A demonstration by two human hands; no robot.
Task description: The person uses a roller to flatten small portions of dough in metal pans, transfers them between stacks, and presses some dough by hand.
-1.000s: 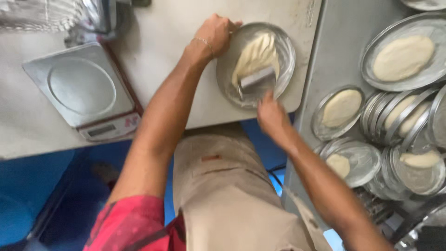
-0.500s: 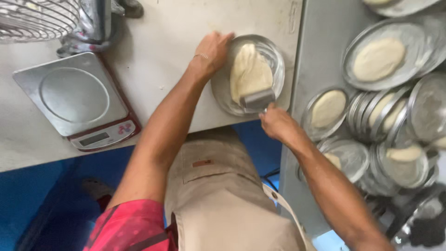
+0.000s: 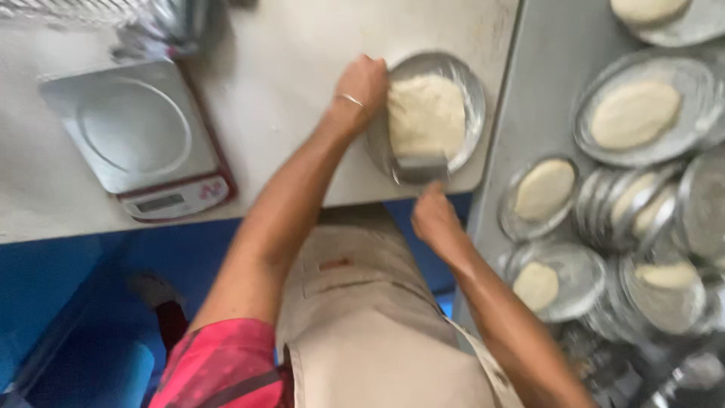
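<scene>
Head view: left hand (image 3: pixel 365 81) grips rim of round metal plate (image 3: pixel 468 83) on surface (image 3: pixel 287 98); dough (image 3: pixel 427 113) lies in it. Right hand (image 3: pixel 434 219) closed on scraper (image 3: pixel 420 168) at dough's near edge. Best: steady plate, keep blade flat, push evenly. Scale (image 3: pixel 136 136) well apart.

One head camera, looking straight down over your work

You see the scene from your own head, facing steeply down past your apron (image 3: pixel 377 325) to the pale table (image 3: pixel 287 98). It sits close: both forearms fill the middle, your left hand (image 3: pixel 364 85) and right hand (image 3: pixel 434 219) near the frame's centre. The scale (image 3: pixel 136 136) lies at left, the steel counter (image 3: pixel 544 91) at right. The picture is blurred.
</scene>
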